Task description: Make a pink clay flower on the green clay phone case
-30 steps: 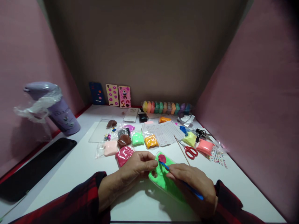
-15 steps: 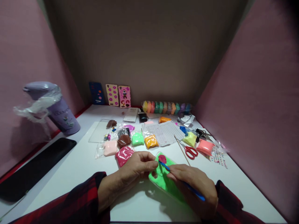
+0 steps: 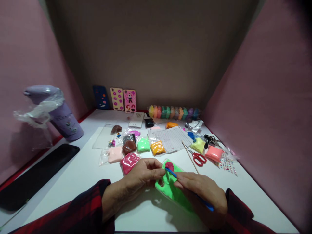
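A phone case covered in bright green clay is tilted between my hands, with a dark pink clay piece near its upper edge. My left hand pinches the left edge of the case between thumb and fingers. In my right hand is a blue modelling tool, its tip touching the lower border of the pink piece. The lower part of the case is hidden behind my right hand. A bag of dark pink clay lies just behind my left hand.
Red-handled scissors and a wooden stick lie beyond my right hand. Several bagged clays, such as an orange one, surround a paper sheet. A purple tumbler and a black phone-like slab are on the left.
Almost nothing differs. The blue tool and my right hand have shifted very slightly at the pink piece; my left hand keeps its hold.
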Demonstrator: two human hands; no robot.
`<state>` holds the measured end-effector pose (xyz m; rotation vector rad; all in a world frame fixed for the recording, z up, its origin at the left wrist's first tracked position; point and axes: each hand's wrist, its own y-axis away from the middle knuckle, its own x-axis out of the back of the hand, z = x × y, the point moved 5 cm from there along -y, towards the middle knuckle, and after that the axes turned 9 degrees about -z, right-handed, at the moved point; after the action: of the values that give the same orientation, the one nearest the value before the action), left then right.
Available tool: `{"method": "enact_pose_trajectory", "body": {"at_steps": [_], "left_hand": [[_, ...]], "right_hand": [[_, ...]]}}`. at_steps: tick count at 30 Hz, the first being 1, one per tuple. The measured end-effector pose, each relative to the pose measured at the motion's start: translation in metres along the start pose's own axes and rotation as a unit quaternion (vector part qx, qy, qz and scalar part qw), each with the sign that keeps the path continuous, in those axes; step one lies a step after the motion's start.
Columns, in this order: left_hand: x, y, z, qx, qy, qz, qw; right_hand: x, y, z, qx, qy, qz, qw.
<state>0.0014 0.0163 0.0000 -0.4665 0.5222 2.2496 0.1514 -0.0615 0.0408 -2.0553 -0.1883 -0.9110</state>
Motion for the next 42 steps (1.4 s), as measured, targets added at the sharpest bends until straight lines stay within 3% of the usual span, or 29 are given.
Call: {"method": "enact_pose_trajectory", "body": {"at_steps": [12,19,27,37,42], "left_hand": [[0.0,0.001,0.0,-0.006,-0.018,-0.001,1.0],[0.002,-0.001,-0.001,-0.009,-0.002,-0.006,1.0],[0.003,0.0,-0.004,-0.009,0.007,-0.009,1.0],[0.003,-0.001,-0.002,-0.008,0.0,-0.005,1.0],[0.003,0.0,-0.002,-0.007,-0.001,-0.005,1.0]], "right_hand": [[0.004,-0.009,-0.005,-0.043,0.001,0.004,0.999],[0.006,-0.011,-0.009,0.001,-0.015,-0.005,1.0],[0.013,-0.008,-0.01,-0.023,0.029,0.08,0.996],[0.002,-0.003,-0.003,-0.04,0.005,0.016,0.999],[0.003,-0.002,-0.003,-0.035,0.001,0.038,0.999]]}}
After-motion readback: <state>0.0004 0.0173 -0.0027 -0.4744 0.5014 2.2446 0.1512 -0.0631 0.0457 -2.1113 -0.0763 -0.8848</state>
